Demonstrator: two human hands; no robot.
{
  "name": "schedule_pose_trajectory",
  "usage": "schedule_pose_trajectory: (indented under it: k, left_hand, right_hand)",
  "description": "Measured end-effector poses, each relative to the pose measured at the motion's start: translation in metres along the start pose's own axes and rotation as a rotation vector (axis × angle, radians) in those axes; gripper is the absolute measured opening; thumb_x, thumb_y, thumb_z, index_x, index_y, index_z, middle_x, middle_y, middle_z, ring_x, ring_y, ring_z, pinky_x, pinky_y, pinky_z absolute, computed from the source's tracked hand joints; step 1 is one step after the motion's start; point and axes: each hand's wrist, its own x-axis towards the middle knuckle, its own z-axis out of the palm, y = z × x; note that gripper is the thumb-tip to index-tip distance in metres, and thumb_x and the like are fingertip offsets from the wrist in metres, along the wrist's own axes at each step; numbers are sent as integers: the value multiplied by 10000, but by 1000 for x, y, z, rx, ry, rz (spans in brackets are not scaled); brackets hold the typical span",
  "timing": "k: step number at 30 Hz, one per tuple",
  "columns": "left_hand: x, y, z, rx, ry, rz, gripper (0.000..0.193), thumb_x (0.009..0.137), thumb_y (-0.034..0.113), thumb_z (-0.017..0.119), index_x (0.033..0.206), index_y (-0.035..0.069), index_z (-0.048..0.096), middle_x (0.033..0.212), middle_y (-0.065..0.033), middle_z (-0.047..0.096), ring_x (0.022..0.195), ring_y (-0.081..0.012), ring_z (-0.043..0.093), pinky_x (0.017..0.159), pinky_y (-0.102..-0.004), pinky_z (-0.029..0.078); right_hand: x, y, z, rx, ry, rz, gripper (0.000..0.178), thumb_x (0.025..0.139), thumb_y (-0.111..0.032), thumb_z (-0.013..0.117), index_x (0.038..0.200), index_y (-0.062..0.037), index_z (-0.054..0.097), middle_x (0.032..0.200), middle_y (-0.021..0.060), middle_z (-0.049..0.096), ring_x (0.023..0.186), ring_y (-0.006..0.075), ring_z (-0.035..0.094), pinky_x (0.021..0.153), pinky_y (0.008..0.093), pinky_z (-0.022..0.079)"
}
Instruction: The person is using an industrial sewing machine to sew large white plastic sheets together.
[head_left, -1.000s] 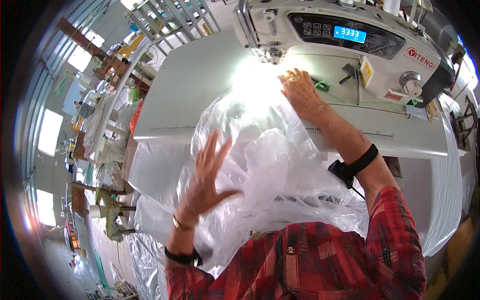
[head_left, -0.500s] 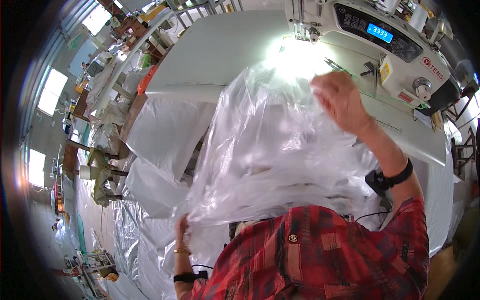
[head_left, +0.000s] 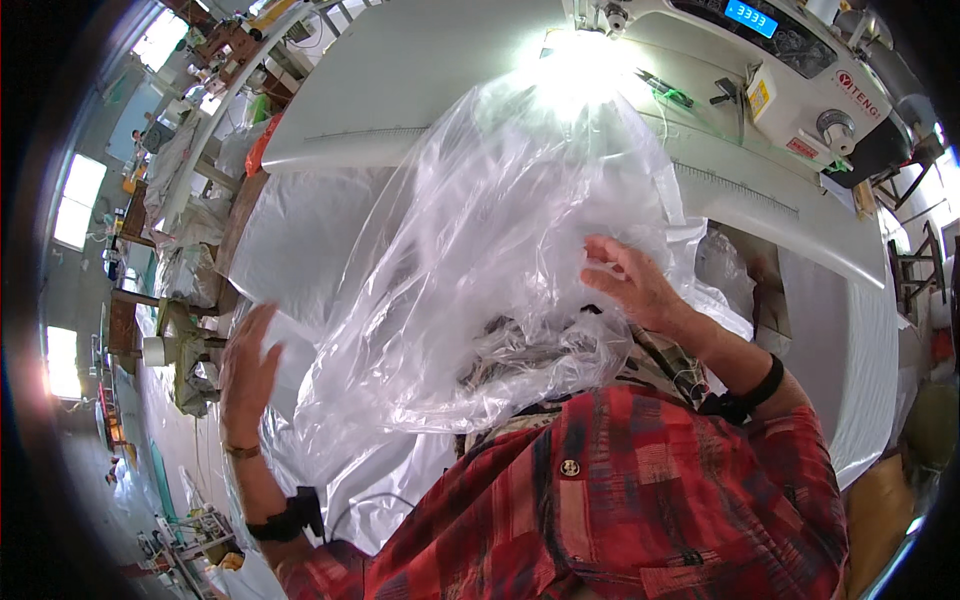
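left hand (head_left: 247,366) open; right hand (head_left: 630,283) fingers curled.

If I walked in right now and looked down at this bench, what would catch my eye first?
Most likely the big crumpled sheet of clear plastic, billowing from the person's lap up over the white table. The right hand grips its right edge, while the left hand is spread open beside its lower left edge. At the top right, a white sewing machine shines a bright lamp onto the plastic.

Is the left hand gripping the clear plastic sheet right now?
No, the left hand is spread open with its fingers apart beside the clear plastic sheet, while the right hand rests on it.
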Motion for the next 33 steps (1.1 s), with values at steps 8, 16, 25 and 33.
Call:
schedule_pose_trajectory:
  k: [8,16,25,33]
  left_hand:
    - [4,177,100,-302,-692,507,428,772,281,735,1107,65,576,1039,-108,634,893,-276,637,769,-370,499]
    - [-69,134,142,-401,-628,152,155,801,63,574,956,75,571,850,-112,578,768,-341,603,661,-437,474]
    - [-202,-104,101,490,-469,-60,113,812,132,540,878,83,617,889,-138,623,843,-339,623,751,-444,488]
    - [-187,-203,32,812,-645,-386,215,861,132,507,986,41,657,1045,-148,652,996,-304,626,848,-434,492]
  right_hand:
    - [-21,-29,11,390,-366,99,298,894,-262,640,997,16,608,702,56,622,664,93,579,634,271,480]
    - [21,6,25,-191,97,-174,480,859,-386,650,1105,21,590,916,176,652,825,284,638,745,407,490]
    - [21,-1,14,358,-439,60,281,879,-207,610,1043,20,637,839,86,662,821,121,607,769,310,486]
    - [-7,-16,25,278,-689,-183,441,893,-313,599,1216,-13,584,1104,119,613,967,199,574,856,311,464]
